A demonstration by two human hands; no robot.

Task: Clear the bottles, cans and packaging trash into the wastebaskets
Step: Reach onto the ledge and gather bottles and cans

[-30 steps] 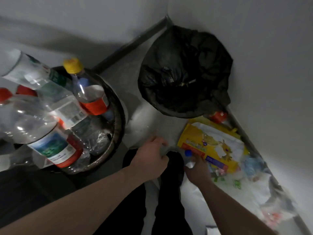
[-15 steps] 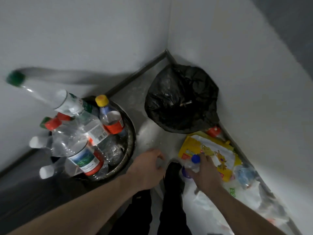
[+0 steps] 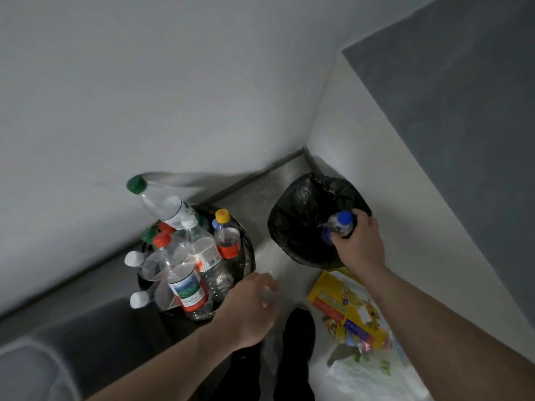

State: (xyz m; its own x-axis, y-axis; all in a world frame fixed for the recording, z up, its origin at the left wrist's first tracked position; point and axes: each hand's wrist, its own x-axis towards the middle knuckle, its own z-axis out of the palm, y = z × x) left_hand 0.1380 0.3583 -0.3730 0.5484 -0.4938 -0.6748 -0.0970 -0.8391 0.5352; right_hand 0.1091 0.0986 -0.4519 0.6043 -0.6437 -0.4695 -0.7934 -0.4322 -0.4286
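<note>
My right hand (image 3: 362, 250) grips a small clear bottle with a blue cap (image 3: 341, 224) and holds it over the open mouth of the wastebasket lined with a black bag (image 3: 298, 227) in the corner. My left hand (image 3: 249, 308) hovers low beside the round wastebasket (image 3: 250, 256), which is heaped with several plastic bottles (image 3: 188, 285). Its fingers are curled and blurred, with a greyish smear at the fingertips. I cannot tell if it holds anything.
A yellow printed package (image 3: 344, 308) and crumpled white plastic bags (image 3: 370, 377) lie on the floor along the right wall. My dark shoes (image 3: 298, 334) stand between the baskets and this litter. Walls close the corner on two sides.
My right hand lifted the blue-capped bottle off the floor litter and carried it up over the black-bagged basket. The view has pulled back and upward. My left hand stayed near the bottle-filled basket.
</note>
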